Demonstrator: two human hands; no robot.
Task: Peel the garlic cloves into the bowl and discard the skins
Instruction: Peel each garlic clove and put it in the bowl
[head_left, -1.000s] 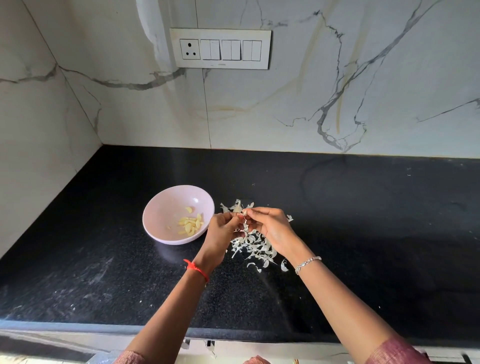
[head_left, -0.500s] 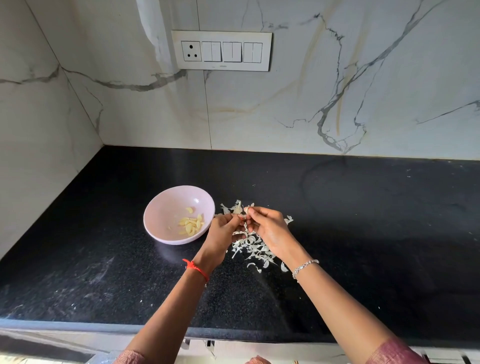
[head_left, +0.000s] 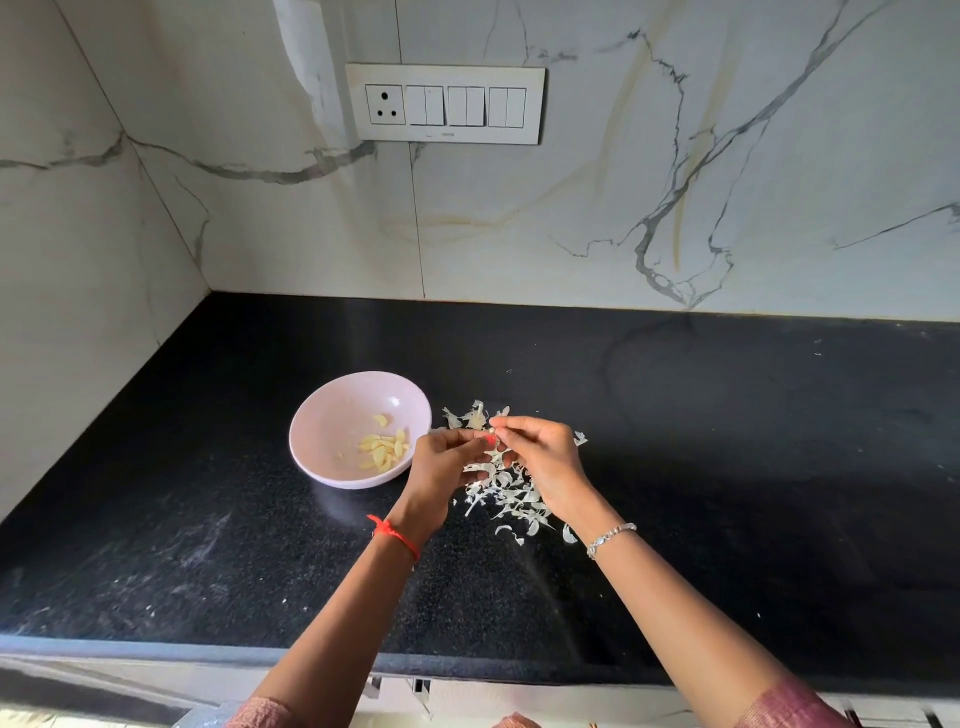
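Hands meet over the black countertop (head_left: 727, 467), just above the heap of garlic skins (head_left: 511, 493); left hand (head_left: 441, 467) has its fingers curled inward, thumb tip brought up against the other hand's fingertips; right hand (head_left: 545, 462) has thumb and forefinger closed to a fine pinch on a small pale piece (head_left: 490, 431); left thumb and finger nip the same piece from its 9 o'clock side; whether it is clove or loose skin is too small to tell.

Taking the hands as dial centre: pink bowl (head_left: 322, 431) sits at 9 o'clock, just beside the left hand, upright on the counter, apart from the skins; peeled cloves (head_left: 384, 449) lie in a loose cluster in the bowl's 3 o'clock half, one clove a little apart at the cluster's 12 o'clock.

Skins spread from 12 o'clock, past the fingertips, to 6 o'clock under the right palm; a few curled flakes lie loose at the heap's 5 o'clock edge.

Red thread (head_left: 395, 535) on left wrist; beaded bracelet (head_left: 610, 538) on right wrist; pink sleeves (head_left: 789, 709) at 6 o'clock.

Switch panel (head_left: 445, 104) on the marble wall (head_left: 675, 156) at 12 o'clock, well apart.
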